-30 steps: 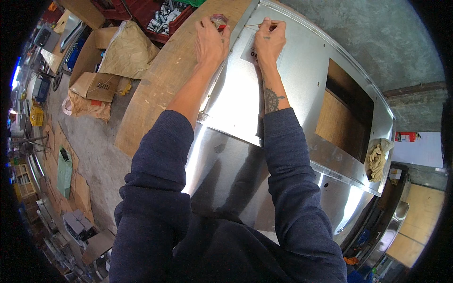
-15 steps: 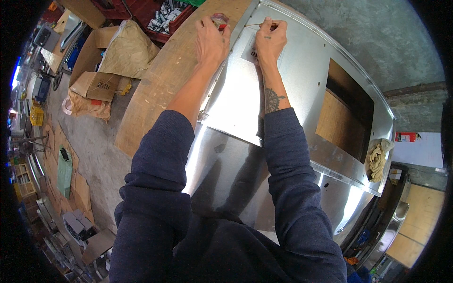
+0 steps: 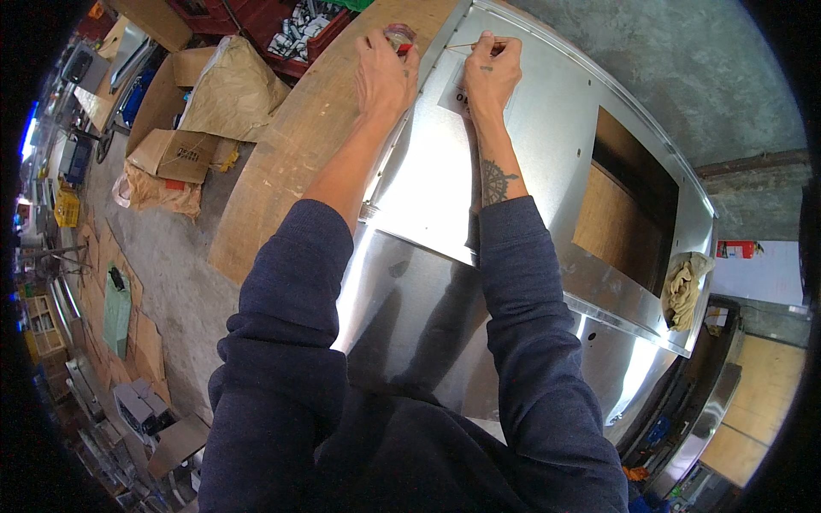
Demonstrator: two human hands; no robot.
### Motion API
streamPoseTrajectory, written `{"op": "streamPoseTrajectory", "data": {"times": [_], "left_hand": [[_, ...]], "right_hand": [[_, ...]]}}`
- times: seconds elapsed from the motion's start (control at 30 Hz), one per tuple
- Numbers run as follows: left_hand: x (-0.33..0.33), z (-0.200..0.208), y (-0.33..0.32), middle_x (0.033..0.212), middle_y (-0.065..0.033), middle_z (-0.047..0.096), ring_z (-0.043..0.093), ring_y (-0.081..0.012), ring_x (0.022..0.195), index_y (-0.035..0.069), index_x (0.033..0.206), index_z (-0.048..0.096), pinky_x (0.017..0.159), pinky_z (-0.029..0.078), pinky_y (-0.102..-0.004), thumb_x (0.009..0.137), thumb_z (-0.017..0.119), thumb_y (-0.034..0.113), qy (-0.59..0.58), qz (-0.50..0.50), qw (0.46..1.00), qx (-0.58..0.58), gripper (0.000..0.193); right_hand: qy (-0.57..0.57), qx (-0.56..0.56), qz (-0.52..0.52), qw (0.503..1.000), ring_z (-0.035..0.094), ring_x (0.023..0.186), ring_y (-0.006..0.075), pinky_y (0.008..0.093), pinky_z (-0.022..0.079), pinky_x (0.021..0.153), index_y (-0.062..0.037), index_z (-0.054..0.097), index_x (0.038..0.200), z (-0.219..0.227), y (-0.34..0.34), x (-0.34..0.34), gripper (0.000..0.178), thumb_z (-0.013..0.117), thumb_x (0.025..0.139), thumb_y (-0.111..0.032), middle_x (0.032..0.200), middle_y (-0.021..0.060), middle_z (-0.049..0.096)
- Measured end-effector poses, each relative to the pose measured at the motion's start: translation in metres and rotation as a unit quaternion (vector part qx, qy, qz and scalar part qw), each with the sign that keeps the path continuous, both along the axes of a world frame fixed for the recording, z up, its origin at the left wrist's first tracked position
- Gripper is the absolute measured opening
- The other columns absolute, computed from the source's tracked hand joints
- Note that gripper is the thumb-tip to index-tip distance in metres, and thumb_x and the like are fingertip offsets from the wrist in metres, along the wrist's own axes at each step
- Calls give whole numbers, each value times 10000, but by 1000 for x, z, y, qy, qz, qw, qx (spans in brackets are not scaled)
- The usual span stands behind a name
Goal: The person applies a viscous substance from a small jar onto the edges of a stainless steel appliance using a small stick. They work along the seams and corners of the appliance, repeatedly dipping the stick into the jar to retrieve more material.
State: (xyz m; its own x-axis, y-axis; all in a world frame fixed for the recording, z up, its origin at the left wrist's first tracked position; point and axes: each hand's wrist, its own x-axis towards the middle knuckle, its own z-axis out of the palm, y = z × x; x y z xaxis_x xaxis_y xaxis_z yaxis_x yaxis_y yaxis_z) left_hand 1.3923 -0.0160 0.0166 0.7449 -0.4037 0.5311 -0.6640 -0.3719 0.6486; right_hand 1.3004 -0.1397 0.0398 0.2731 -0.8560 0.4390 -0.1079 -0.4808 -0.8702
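My left hand (image 3: 385, 75) is closed around a small round container (image 3: 398, 35) with a clear top and a red patch, over the panel's left edge. My right hand (image 3: 493, 70) pinches a thin stick (image 3: 462, 45), whose tip points left toward that same edge. Whether the tip touches the metal I cannot tell. Beneath both hands lies a large shiny sheet-metal panel (image 3: 539, 128) with small holes and a rectangular cutout. A printed label (image 3: 451, 96) sits on the panel, partly covered by my right wrist.
The panel rests on a wooden board (image 3: 282, 162). A crumpled tan cloth (image 3: 684, 291) lies at the panel's right corner. Left on the floor stands an opened cardboard box (image 3: 171, 158) with brown paper. A red crate (image 3: 318, 43) of metal parts is at the back; a concrete wall (image 3: 676, 77) is at right.
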Motion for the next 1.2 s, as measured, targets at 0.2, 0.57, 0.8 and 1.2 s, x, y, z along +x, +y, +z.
{"op": "streamPoseTrajectory", "data": {"times": [0.2, 0.57, 0.8, 1.2], "left_hand": [[2, -3, -1, 1223, -330, 543, 675, -532, 1000, -82, 1327, 485, 873, 536, -571, 998, 757, 285, -10, -4, 1000, -10, 563], [-1, 0, -1, 1218, -323, 548, 676, -531, 1012, -67, 1301, 504, 866, 532, -580, 1004, 754, 285, -8, 4, 1000, -11, 524], [-2, 4, -2, 1254, -317, 554, 669, -536, 1027, -36, 1315, 510, 879, 546, -576, 1003, 760, 261, 5, 12, 1000, 2, 498], [-7, 15, 2, 1292, -278, 571, 660, -530, 1077, 16, 1369, 533, 881, 549, -580, 960, 780, 134, 2, -28, 999, -38, 492]], "right_hand": [[-8, -12, -1, 1000, 722, 837, 417, 506, 553, 811, 27, 586, 1058, -3, -2, 1, 301, 606, 1109, -269, 919, 266, 730], [-12, -18, -11, 1000, 728, 843, 416, 508, 562, 821, 33, 598, 1054, 0, -2, 1, 297, 617, 1102, -259, 914, 267, 735], [-104, -39, -16, 994, 692, 848, 192, 362, 555, 841, 31, 644, 1044, 15, 2, 3, 321, 653, 1114, -282, 902, 105, 766], [-38, -162, 93, 982, 684, 800, 224, 357, 549, 754, 8, 790, 1087, 18, 29, 18, 274, 748, 1053, -261, 984, 144, 762]]}}
